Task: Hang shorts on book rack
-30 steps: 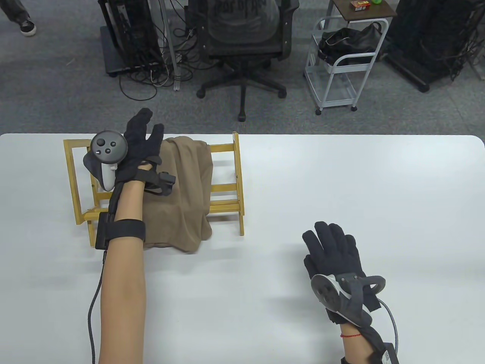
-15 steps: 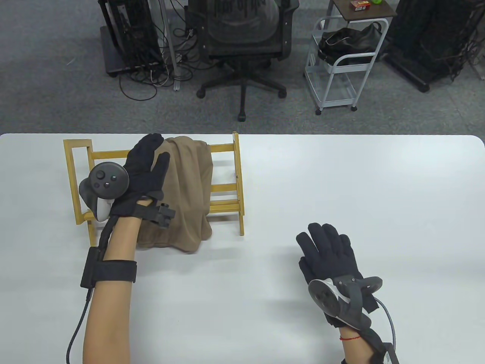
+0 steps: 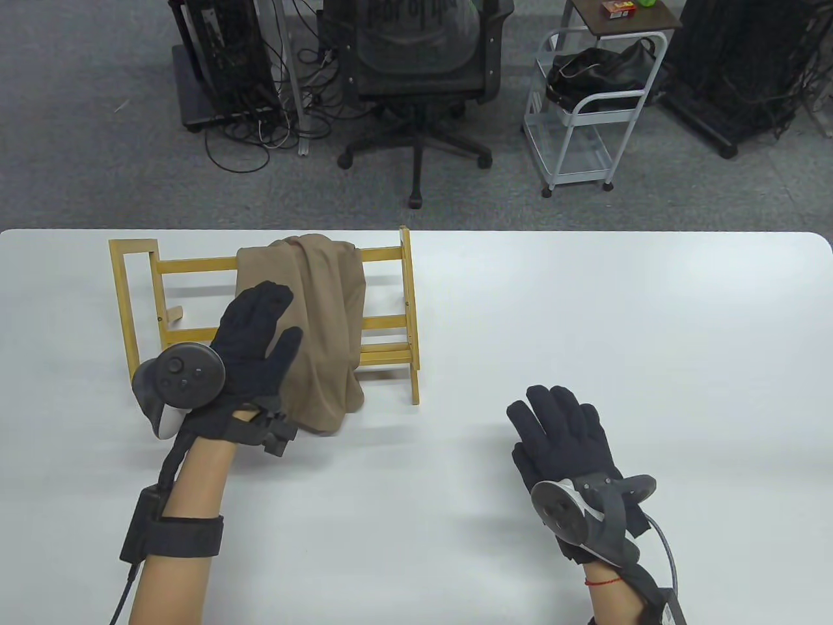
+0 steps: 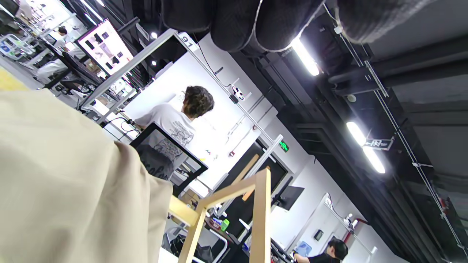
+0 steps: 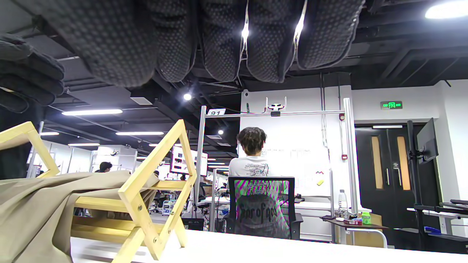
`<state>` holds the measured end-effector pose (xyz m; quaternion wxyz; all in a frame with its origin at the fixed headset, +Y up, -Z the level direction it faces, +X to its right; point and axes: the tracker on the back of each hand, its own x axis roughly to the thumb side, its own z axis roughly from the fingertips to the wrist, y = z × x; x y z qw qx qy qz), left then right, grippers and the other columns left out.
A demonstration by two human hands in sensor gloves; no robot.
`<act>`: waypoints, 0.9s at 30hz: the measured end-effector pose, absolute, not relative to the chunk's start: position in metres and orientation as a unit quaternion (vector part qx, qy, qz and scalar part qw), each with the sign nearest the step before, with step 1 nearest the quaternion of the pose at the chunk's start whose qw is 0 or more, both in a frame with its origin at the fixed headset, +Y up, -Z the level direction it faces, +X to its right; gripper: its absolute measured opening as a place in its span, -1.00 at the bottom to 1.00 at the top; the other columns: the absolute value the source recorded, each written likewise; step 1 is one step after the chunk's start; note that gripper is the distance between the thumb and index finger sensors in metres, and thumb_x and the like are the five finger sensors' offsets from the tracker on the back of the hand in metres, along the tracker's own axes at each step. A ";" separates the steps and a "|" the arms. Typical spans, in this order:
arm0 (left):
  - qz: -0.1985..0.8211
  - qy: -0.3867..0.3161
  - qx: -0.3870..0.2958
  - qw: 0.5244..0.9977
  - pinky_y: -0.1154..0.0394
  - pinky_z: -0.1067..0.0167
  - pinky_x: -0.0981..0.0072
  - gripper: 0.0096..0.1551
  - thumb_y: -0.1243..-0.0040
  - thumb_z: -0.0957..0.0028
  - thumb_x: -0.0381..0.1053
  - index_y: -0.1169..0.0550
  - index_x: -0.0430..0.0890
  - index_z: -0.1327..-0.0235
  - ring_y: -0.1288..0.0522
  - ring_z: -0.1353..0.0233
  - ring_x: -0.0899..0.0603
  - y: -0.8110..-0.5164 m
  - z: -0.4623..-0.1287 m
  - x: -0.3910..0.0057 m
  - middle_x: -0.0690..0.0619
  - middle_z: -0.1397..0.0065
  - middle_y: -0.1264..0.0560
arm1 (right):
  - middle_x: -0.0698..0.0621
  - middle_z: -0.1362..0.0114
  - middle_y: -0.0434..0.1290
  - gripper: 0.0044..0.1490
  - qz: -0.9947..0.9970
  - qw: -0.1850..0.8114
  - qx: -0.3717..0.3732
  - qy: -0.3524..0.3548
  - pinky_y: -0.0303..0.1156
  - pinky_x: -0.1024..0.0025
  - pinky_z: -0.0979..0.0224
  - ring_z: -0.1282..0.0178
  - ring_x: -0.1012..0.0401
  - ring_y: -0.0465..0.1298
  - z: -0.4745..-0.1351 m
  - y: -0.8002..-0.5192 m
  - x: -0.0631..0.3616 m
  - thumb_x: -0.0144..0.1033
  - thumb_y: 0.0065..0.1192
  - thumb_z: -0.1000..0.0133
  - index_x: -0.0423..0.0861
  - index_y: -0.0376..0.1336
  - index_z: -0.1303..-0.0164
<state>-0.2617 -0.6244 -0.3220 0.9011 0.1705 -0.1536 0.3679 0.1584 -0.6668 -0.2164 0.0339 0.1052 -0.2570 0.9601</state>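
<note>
The white table [image 3: 586,312] carries a wooden book rack [image 3: 136,306]. Tan, softly creased shorts [image 3: 325,293] drape over its top rail, just beyond the left hand [image 3: 254,351], whose fingers lie released. The right hand [image 3: 566,436], well apart from the shorts, rests with fingers spread.

We see plain tan-brown shorts [image 3: 319,312] at centre left, on a honey-yellow wooden book rack [image 3: 140,306]. The table [image 3: 553,312] is flat white. Both gloves are black: the left hand [image 3: 250,355] at lower left, the right hand [image 3: 566,436] at lower right, whose fingers [image 5: 226,40] show a fine dotted weave. The floor [image 3: 97,176] above is speckled grey, the office chair [image 3: 416,71] black, the cart [image 3: 579,124] white.
</note>
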 end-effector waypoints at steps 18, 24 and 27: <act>0.285 -0.234 0.142 0.919 -0.06 -0.46 -0.36 -0.22 -0.04 -0.08 0.34 -0.34 0.07 -0.56 -0.15 -0.68 -0.32 -0.649 -0.258 -0.241 -0.01 -0.68 -0.25 | 0.15 -0.69 0.23 -0.28 0.960 0.036 0.115 -0.254 0.28 0.01 -0.64 -0.68 0.04 0.29 -0.214 -0.669 0.156 0.10 0.25 0.01 0.28 0.21 -0.41; 0.244 -0.257 0.130 0.926 -0.08 -0.45 -0.36 -0.23 -0.04 -0.08 0.34 -0.35 0.07 -0.55 -0.17 -0.67 -0.32 -0.662 -0.242 -0.232 -0.01 -0.67 -0.26 | 0.15 -0.69 0.23 -0.28 0.960 0.036 0.117 -0.253 0.27 0.01 -0.64 -0.68 0.04 0.29 -0.213 -0.670 0.155 0.10 0.25 0.01 0.27 0.21 -0.41; 0.230 -0.267 0.118 0.928 -0.08 -0.45 -0.36 -0.23 -0.04 -0.08 0.34 -0.35 0.07 -0.55 -0.17 -0.67 -0.32 -0.670 -0.237 -0.229 -0.01 -0.67 -0.27 | 0.15 -0.69 0.23 -0.28 0.960 0.036 0.120 -0.250 0.27 0.01 -0.64 -0.68 0.04 0.29 -0.213 -0.671 0.154 0.10 0.25 0.01 0.27 0.21 -0.41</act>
